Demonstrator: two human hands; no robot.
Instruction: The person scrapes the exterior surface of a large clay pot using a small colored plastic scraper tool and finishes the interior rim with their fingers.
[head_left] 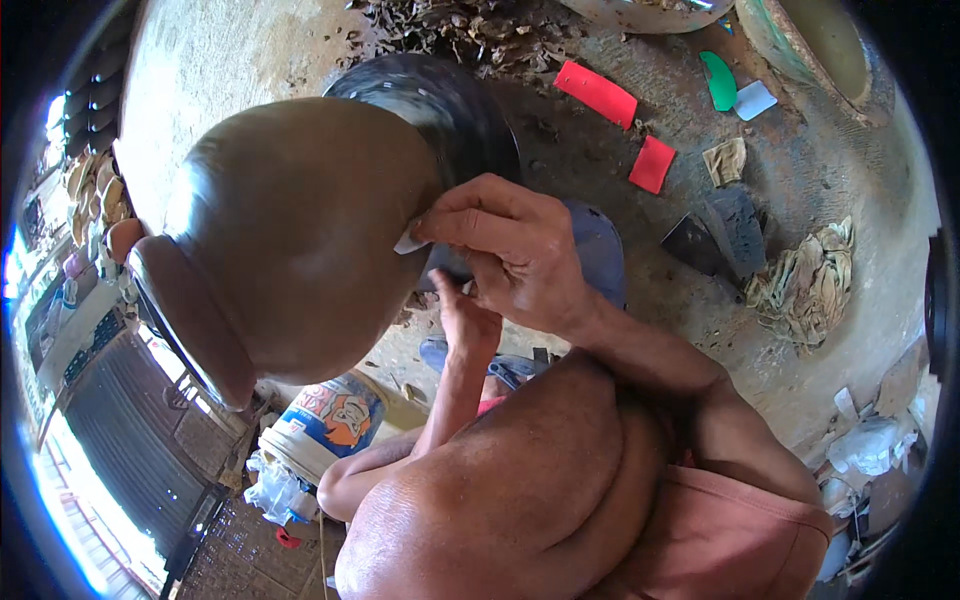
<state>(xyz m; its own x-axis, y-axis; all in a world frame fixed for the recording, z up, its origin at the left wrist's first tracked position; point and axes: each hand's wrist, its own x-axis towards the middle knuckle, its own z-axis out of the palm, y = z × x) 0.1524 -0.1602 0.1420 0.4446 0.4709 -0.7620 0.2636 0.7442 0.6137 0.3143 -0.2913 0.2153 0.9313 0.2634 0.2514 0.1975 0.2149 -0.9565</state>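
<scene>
So the right hand has its fingers pinched tight on a small pale scraper, its edge up against the wall of a big brown clay pot. The left hand is just below, thumb up near the same side; its other fingers are mostly hidden, so can't tell if they've got anything. The pot fills the left-middle of the view, thick rim toward the lower left, other end by a dark glossy disc.

Further out, on the floor, there's a long red strip with a shorter red piece near it, plus a curved green piece right next to a pale blue one. Crumpled cloth lies off to the right, and a heap of brown scraps up top. Beneath the pot in view: a blue-and-white bucket with a plastic bag beside it.
</scene>
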